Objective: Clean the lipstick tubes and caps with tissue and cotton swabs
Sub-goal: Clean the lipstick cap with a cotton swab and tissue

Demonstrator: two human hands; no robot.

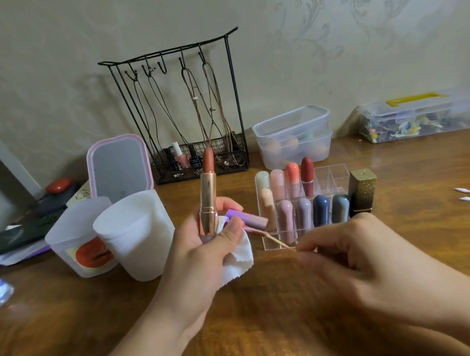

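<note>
Two hands worked: the left hand (pixel 204 248) gripped the upright lipstick (pixel 208 194), cap (pixel 250 220) and tissue (pixel 238 259), the right hand (pixel 364 256) pinching a cotton swab (pixel 268 236) aimed leftward at the cap.

Upright rose-gold lipstick (pixel 208 194), bullet extended

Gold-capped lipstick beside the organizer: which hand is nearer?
Right. The right hand, pinching a cotton swab, sits just in front of the gold-capped lipstick. The left hand grips the open lipstick and tissue, farther left.
</note>
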